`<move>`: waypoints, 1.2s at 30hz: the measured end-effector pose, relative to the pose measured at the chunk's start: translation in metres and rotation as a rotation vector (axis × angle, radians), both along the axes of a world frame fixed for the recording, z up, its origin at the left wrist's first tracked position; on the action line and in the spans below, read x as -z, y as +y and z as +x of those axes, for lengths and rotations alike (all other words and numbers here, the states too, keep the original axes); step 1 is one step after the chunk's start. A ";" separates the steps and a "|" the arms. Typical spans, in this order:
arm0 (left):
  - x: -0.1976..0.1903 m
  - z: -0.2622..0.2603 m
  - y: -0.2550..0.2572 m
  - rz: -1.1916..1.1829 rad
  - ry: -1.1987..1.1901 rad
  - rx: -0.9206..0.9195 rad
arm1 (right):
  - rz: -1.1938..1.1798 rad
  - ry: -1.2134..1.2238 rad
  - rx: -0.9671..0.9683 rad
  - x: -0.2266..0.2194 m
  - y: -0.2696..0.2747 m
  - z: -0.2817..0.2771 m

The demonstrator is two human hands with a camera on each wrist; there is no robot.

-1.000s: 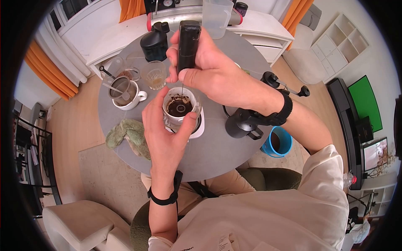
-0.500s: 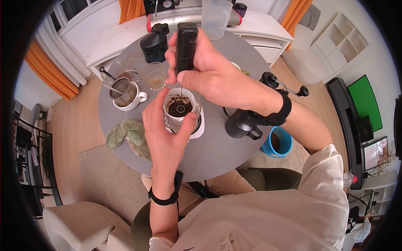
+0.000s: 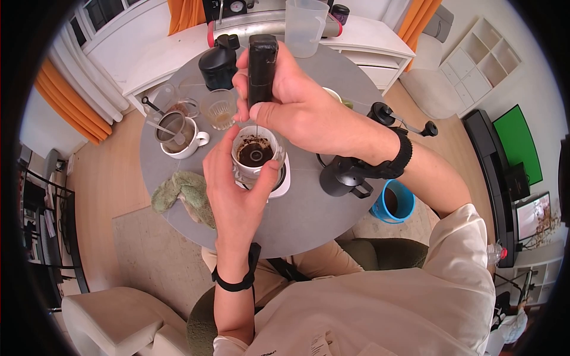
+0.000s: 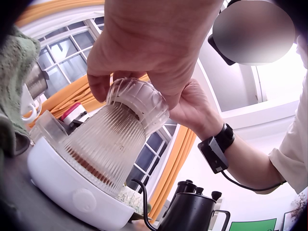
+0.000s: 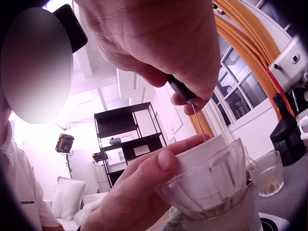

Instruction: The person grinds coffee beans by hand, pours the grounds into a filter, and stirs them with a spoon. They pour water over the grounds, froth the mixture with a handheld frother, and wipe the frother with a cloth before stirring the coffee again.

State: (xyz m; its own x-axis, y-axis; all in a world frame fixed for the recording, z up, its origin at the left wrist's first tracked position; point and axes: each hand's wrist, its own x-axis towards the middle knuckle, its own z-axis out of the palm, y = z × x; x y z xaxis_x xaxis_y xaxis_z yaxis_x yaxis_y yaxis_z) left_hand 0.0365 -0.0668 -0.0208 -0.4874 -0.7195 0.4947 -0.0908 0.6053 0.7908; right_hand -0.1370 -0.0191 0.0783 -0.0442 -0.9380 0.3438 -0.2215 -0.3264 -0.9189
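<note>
Grip: right hand (image 3: 303,118) closed round a black handle (image 3: 262,68); left hand (image 3: 234,193) curls fingers and thumb round a clear holder (image 5: 211,180).
Tabletop (image 3: 303,222): ribbed glass (image 4: 108,142) near its middle, under the holder, on a white base (image 4: 77,187).
Black kettle (image 3: 341,178): near the right edge.
Green cloth (image 3: 190,193): by the left near edge.
White cup (image 3: 249,172): inside the holder, dark grounds (image 3: 246,155) within.
Thin needle (image 5: 198,122): points down into the cup; the step looks like stirring, and the next move calls for a steady cup and light strokes.
</note>
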 end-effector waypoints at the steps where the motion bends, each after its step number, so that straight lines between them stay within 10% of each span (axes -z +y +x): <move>1: 0.000 0.000 0.000 -0.001 0.003 0.001 | 0.001 0.002 0.001 0.000 0.000 0.000; 36: -0.005 0.000 0.003 0.033 -0.031 -0.005 | 0.046 -0.007 0.003 -0.003 -0.001 0.002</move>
State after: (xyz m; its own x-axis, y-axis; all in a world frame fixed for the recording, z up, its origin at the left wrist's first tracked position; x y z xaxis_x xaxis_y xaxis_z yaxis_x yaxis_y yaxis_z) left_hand 0.0365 -0.0640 -0.0160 -0.4989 -0.7372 0.4556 -0.1186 0.5788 0.8068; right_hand -0.1345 -0.0202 0.0811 -0.0497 -0.9526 0.3002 -0.2159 -0.2832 -0.9344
